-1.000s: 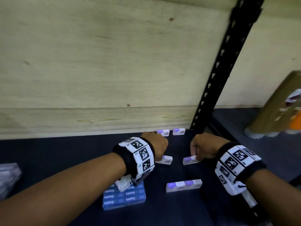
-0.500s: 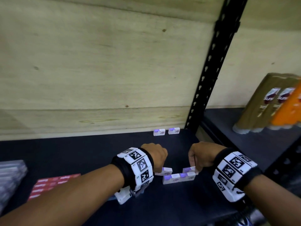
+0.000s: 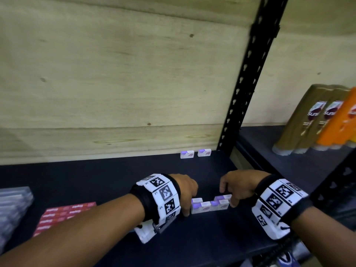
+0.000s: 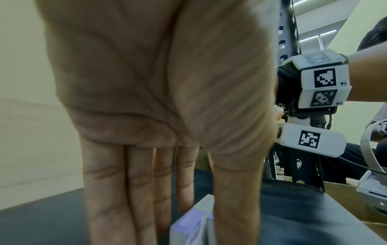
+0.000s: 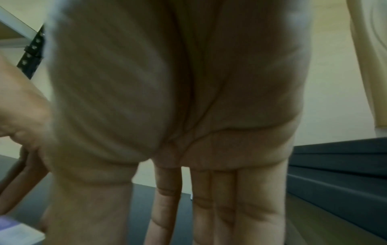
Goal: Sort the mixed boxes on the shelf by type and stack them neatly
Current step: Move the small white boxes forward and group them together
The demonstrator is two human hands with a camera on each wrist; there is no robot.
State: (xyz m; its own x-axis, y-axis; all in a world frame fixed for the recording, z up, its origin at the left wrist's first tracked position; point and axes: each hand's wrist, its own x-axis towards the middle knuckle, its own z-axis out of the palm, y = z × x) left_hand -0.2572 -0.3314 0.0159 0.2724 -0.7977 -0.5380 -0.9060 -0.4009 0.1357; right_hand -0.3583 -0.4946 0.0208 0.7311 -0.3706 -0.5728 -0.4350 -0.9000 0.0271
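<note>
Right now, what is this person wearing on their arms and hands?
The left hand and right hand are bare, forearms unsleeved. Each wrist carries a black strap ringed with white blocks printed with black square codes; the right band matches. A small white camera housing hangs under the left wrist.

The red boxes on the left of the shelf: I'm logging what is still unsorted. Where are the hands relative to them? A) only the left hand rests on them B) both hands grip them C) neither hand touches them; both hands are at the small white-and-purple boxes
C: the red boxes lie apart, while the left hand and right hand bracket the white-and-purple boxes.
</note>
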